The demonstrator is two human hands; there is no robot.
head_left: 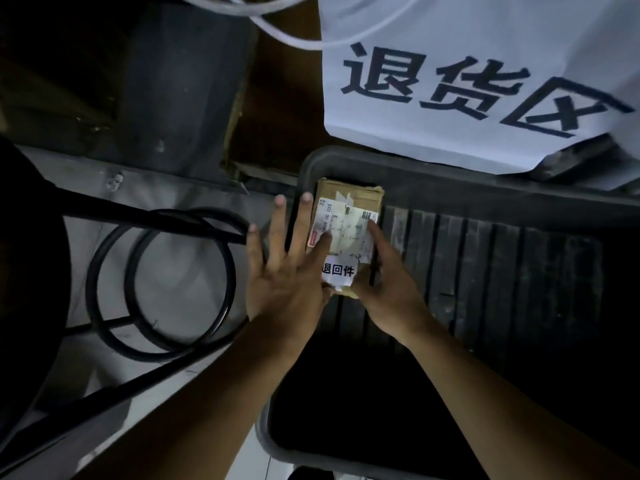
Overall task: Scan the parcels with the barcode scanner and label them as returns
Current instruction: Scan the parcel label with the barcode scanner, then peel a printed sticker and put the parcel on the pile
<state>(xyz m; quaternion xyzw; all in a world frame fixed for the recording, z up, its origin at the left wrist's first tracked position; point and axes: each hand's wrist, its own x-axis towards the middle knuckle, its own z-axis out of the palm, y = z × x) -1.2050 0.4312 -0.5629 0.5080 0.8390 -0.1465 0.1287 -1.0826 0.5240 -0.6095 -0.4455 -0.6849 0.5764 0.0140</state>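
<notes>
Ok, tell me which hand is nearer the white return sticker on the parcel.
Too close to call. The left hand lies flat with fingers spread, thumb beside the return sticker; the right hand touches the parcel along the sticker's other edge.

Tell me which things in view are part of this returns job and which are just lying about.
Part of the job:
- brown cardboard parcel in the dark ribbed plastic crate
- white printed return sticker on the parcel
- left hand and right hand, both on the parcel
- large white paper sign with black characters

Lying about:
- black metal ring stand
- white cable
</notes>
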